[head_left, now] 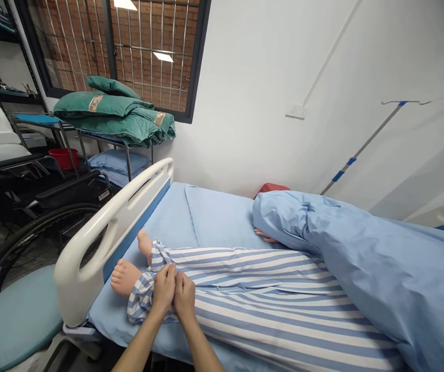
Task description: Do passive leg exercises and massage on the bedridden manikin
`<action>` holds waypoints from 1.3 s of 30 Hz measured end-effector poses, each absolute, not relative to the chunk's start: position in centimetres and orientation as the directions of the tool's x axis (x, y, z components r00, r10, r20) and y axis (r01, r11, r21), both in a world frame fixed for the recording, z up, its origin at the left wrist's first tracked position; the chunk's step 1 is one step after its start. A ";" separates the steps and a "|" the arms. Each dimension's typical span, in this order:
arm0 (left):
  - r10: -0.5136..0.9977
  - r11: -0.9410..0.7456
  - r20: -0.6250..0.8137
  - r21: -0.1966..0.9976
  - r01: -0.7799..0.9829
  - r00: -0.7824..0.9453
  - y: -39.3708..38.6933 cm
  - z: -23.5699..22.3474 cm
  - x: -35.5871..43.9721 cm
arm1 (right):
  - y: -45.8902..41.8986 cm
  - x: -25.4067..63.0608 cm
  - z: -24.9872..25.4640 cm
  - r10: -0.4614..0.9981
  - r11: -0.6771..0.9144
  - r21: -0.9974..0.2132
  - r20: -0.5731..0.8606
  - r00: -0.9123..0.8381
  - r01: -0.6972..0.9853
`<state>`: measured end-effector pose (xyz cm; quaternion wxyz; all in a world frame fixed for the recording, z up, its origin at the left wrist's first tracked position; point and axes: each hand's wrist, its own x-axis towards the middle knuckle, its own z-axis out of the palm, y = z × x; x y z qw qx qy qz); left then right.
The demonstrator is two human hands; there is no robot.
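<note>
My left hand (163, 287) and my right hand (184, 294) are closed side by side, knuckles up, over the lower leg of blue-and-white striped trousers (253, 310). Whether they grip the cloth or anything else is hidden under the fingers. The trousers are on a lying figure that looks like a mannequin. Its two bare feet, the nearer foot (126, 277) and the farther foot (144, 247), stick out left of my hands. Around the ankles the trouser cuffs are bunched. A light blue quilt (361, 248) covers the upper body, with some fingers (266, 235) showing at its edge.
The bed has a light blue sheet (222, 217) and a white footboard (90, 248) at the left. Beyond that stand a wheelchair (70, 199) and a teal padded seat (16, 320). Green bedding (117, 113) lies piled under the window. An IV pole (373, 137) rises behind the bed.
</note>
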<state>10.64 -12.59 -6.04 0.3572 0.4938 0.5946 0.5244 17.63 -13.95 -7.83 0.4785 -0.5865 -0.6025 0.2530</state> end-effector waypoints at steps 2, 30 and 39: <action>0.955 -0.028 0.078 0.984 0.175 -0.287 -12.6 -6.3 11.2 | -13.8 17.8 -7.8 0.951 0.174 -0.897 0.260 0.166 0.405; 0.976 -0.079 0.127 0.964 0.253 -0.177 -12.8 -5.9 14.3 | -13.8 20.7 -7.1 0.941 0.148 -0.935 0.233 0.246 0.322; 0.966 -0.043 0.163 0.866 0.499 -0.200 -13.2 -8.8 15.3 | -13.4 21.4 -6.3 0.935 0.085 -0.947 0.183 0.303 0.310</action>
